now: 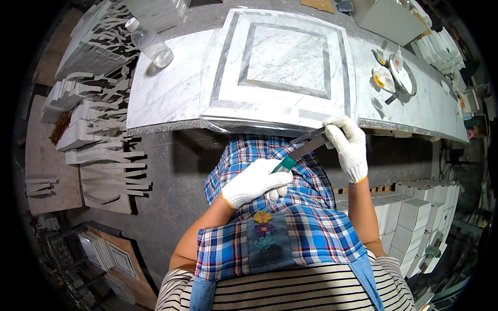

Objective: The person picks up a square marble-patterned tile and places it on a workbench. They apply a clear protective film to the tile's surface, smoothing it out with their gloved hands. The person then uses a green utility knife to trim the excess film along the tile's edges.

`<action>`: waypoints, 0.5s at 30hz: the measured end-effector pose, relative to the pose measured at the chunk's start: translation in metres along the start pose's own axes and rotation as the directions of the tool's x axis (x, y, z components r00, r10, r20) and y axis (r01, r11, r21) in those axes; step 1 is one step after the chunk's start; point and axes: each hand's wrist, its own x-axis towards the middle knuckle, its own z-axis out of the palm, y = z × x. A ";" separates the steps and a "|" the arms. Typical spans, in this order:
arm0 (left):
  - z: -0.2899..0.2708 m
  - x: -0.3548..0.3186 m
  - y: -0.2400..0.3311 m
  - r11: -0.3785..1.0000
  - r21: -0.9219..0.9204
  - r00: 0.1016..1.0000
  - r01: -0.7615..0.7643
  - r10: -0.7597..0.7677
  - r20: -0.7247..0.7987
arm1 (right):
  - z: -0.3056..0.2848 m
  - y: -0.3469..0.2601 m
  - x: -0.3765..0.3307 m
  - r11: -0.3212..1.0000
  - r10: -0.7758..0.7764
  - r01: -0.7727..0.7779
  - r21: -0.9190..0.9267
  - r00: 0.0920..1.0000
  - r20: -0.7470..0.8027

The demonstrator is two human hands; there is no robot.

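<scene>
In white knit gloves, both my hands are in front of my lap, near the edge of the marble worktop. My left hand (255,182) is closed around the green handle of a flat-bladed tool (307,149); whether it is a file or a knife I cannot make out. Its long grey blade slants up to the right. At the far end of that blade, the fingers of my right hand (346,146) are bent closed around the tip. Just beyond lies a square marble panel (285,57) with grey inlaid borders, its near edge over plastic film.
A clear plastic bottle (150,44) stands at the left of the worktop (168,88). At the right lie a tape roll (410,78), a small white bottle (398,60) and a crumpled glove (383,79). Cut stone strips (98,119) are stacked left; white blocks (410,217) are piled right.
</scene>
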 end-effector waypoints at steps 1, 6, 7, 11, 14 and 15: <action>-0.001 0.001 -0.002 1.000 -0.020 1.000 -0.004 0.004 0.007 | -0.001 0.000 0.000 1.000 -0.003 0.003 -0.001 1.000 0.003; -0.002 0.000 0.004 0.999 0.020 0.999 0.027 -0.028 0.018 | -0.004 -0.001 0.001 1.000 -0.006 0.006 0.003 0.999 0.047; -0.001 0.000 0.006 0.999 0.042 0.999 0.030 -0.031 0.039 | -0.004 -0.001 0.001 0.999 -0.037 0.039 -0.019 0.996 0.084; 0.002 0.003 0.012 0.994 0.099 0.995 0.052 -0.060 0.084 | 0.009 -0.005 -0.002 0.999 -0.026 0.030 -0.018 0.980 0.196; 0.001 0.006 0.009 0.997 0.077 0.996 -0.009 0.003 0.087 | 0.023 -0.007 -0.006 0.984 -0.097 0.136 -0.112 0.949 0.299; 0.001 0.007 0.008 0.999 0.053 0.997 -0.010 0.005 0.079 | 0.029 -0.010 -0.008 0.978 -0.111 0.159 -0.132 0.943 0.313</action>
